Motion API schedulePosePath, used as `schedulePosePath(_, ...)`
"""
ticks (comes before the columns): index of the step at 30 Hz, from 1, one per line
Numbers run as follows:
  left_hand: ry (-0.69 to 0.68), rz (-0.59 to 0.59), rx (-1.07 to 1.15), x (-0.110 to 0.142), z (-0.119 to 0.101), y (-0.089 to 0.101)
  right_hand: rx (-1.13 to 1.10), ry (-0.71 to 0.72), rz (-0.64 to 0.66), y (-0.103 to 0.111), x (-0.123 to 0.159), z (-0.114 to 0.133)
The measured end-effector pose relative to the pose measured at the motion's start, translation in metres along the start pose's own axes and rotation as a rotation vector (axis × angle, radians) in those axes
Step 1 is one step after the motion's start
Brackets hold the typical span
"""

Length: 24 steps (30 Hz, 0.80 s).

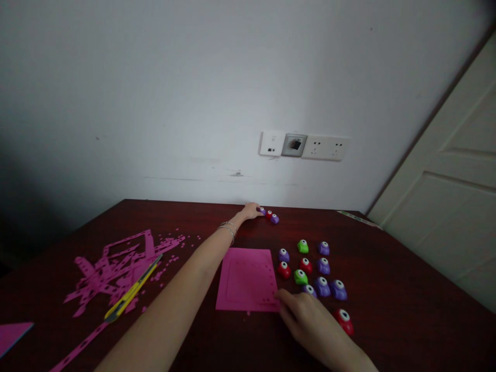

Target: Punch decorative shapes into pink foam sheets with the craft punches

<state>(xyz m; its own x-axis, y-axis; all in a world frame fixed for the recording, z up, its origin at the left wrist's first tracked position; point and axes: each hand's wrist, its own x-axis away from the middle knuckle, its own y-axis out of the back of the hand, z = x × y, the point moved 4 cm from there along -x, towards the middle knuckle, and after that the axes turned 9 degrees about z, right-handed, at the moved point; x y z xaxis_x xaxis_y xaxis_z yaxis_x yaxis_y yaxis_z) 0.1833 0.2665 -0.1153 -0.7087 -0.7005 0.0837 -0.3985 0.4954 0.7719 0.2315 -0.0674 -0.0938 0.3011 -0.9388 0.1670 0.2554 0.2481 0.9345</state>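
My left hand (pixel 251 210) is stretched to the back of the table, its fingers closed round a small purple craft punch (pixel 262 211). Beside it sit a red craft punch (pixel 269 214) and another purple one (pixel 275 219). A pink paper sheet (pixel 248 276) lies flat in the middle, with a fainter inner rectangle and small holes or marks along its right side. At the sheet's lower right corner is my right hand (pixel 310 323), fingers curled and fingertips on the edge; their undersides are hidden. Several purple, red and green punches (pixel 305 266) stand right of the sheet.
On the left lies a heap of punched pink paper strips (pixel 116 268) with scattered bits. A yellow utility knife (pixel 134 292) rests across it. A pink sheet's corner (pixel 13 333) shows at far left. A ruler-like strip (pixel 358 219) lies at the back right, near the wall.
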Motion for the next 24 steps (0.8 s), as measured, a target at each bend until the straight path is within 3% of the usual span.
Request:
schedulePosePath(8, -0.054, -0.086, -0.088, 0.03, -0.009, 0.041, -0.001, 0.026, -0.076, 0.007, 0.003, 0.001)
schedulePosePath(14, -0.194, -0.046, -0.082, 0.094, -0.035, 0.072, -0.024, 0.027, -0.133, 0.012, 0.003, 0.002)
schedulePosePath(17, -0.342, -0.019, -0.04, 0.141, -0.056, 0.072, -0.018, 0.024, -0.152, 0.011, 0.003, 0.002)
schedulePosePath(21, -0.35, -0.013, 0.027, 0.201, -0.076, 0.06, -0.014, 0.029, -0.171, 0.01, 0.004, 0.004)
schedulePosePath(24, -0.33, -0.008, 0.048, 0.232, -0.084, 0.046, -0.013, 0.039, -0.191, 0.01, 0.005, 0.006)
